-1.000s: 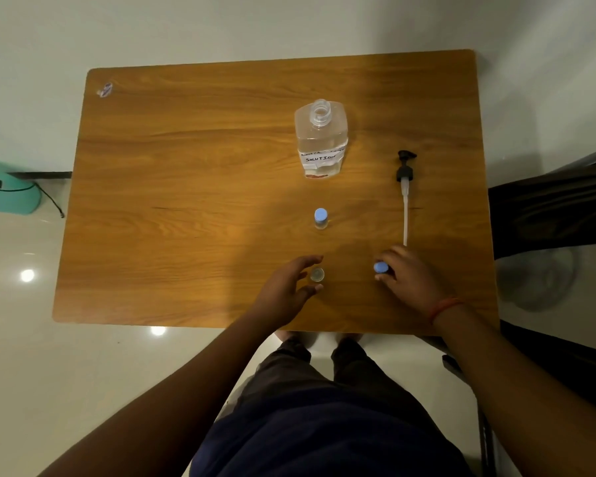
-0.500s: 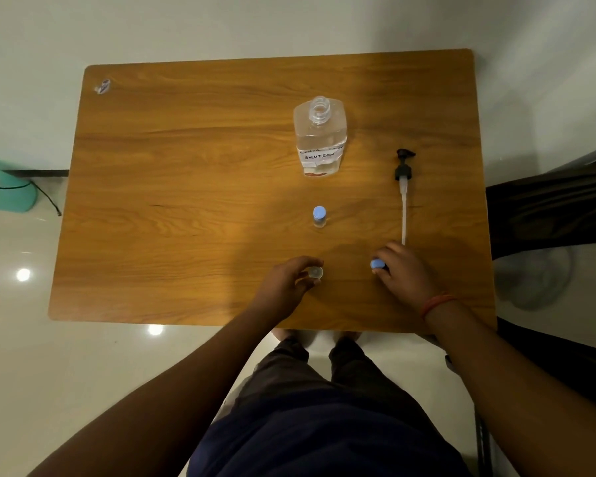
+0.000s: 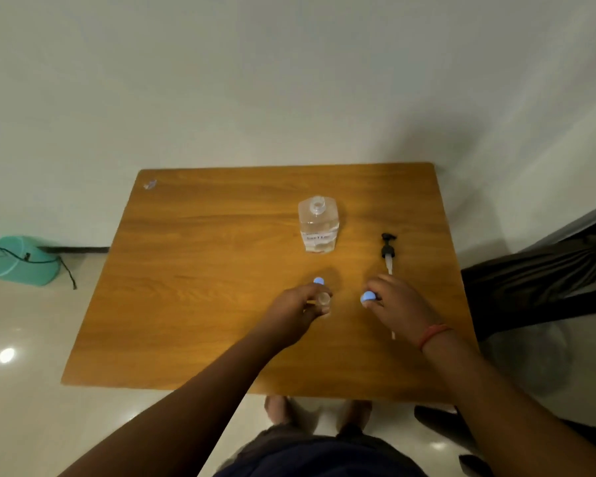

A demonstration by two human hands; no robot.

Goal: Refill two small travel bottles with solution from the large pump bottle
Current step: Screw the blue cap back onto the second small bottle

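The large clear bottle (image 3: 318,223) stands open-necked at the table's back middle, its label toward me. Its black pump head with white tube (image 3: 388,251) lies flat to the right. My left hand (image 3: 295,309) grips a small uncapped clear travel bottle (image 3: 323,300). Just behind it, a second small bottle with a blue cap (image 3: 318,281) stands upright. My right hand (image 3: 398,306) pinches a loose blue cap (image 3: 368,297) and covers the middle of the pump tube.
The wooden table (image 3: 193,287) has a small clear scrap (image 3: 149,184) at its back left corner. A teal bin (image 3: 18,260) with a cable sits on the floor to the left. Dark furniture stands to the right.
My left hand closed around the open small bottle. My right hand took up the blue cap. The camera tilted up, so the table sits lower in view.
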